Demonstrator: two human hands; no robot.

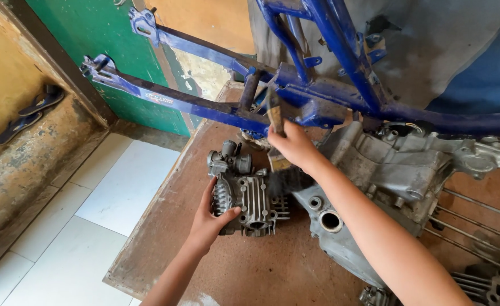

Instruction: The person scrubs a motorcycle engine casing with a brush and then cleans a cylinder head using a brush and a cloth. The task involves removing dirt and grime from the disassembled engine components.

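Left hand [211,218]: grip closed around the left side of the cylinder head [249,199], thumb pressed on its finned face, fingers wrapped behind.
Right hand [295,146]: grip closed on the wooden handle of a paintbrush [278,141] — the dark bristles sweep over the head's right edge.
Cylinder head: grey finned metal, lying on the brown bench [250,266] near its left edge, with a carburettor [230,158] attached on the far side.
Engine case [374,175]: large grey casting just right of the head, four long studs [477,218] jutting out to the right.
Frame [318,85]: blue tubular motorcycle frame — it spans the far side, above the engine case.
Floor [91,226]: white tiles at left, below the bench.
Sandals [31,113]: a dark pair on the ledge at far left.
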